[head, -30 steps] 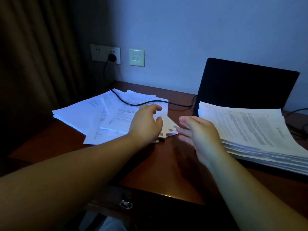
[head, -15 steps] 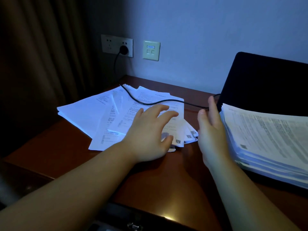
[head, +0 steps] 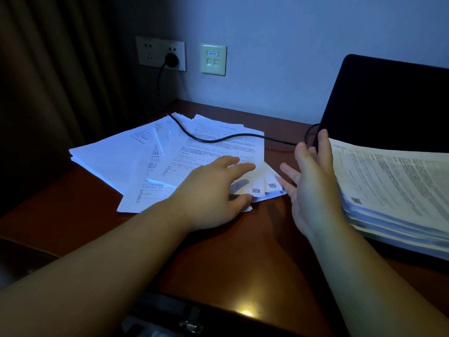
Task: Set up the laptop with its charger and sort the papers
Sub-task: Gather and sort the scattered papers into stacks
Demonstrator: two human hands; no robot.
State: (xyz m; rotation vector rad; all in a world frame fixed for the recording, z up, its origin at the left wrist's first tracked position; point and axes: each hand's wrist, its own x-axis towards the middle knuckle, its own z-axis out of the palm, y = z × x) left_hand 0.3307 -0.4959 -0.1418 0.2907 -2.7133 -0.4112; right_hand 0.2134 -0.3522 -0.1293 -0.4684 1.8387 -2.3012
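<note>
Now my left hand has flattened, fingers spread, on the loose papers at centre frame, while my right hand, open and empty, has swung beside the stack at right. Gathering looks next; the cable still crosses the sheets.

nothing actually readable here, print on the loose papers and the stack is too blurry, just QR codes on some corners
</note>
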